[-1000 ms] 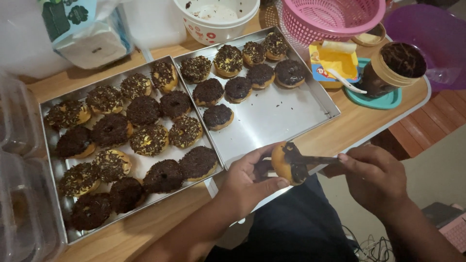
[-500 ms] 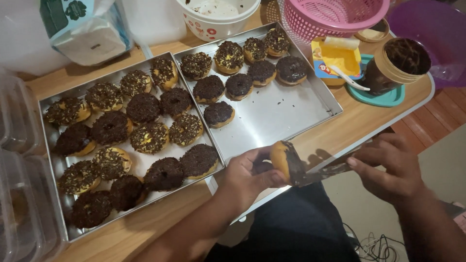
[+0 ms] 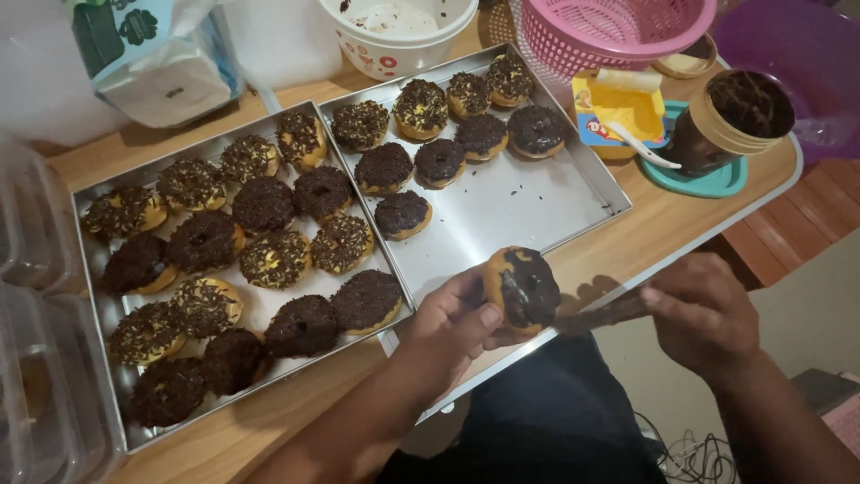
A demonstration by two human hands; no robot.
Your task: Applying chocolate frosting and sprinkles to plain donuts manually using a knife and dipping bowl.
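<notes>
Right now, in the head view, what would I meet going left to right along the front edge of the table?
Clear plastic containers → left metal tray of chocolate doughnuts → left hand → half-iced doughnut → chocolate-smeared knife → right hand.

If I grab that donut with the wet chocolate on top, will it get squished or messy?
Probably messy: the donut in the left hand has glossy, freshly spread chocolate, so touching the top would likely smear it. It looks soft and light, held easily by its plain edge, so a hard squeeze might dent it. Laid flat like those on the tray, it shouldn't roll.
</notes>
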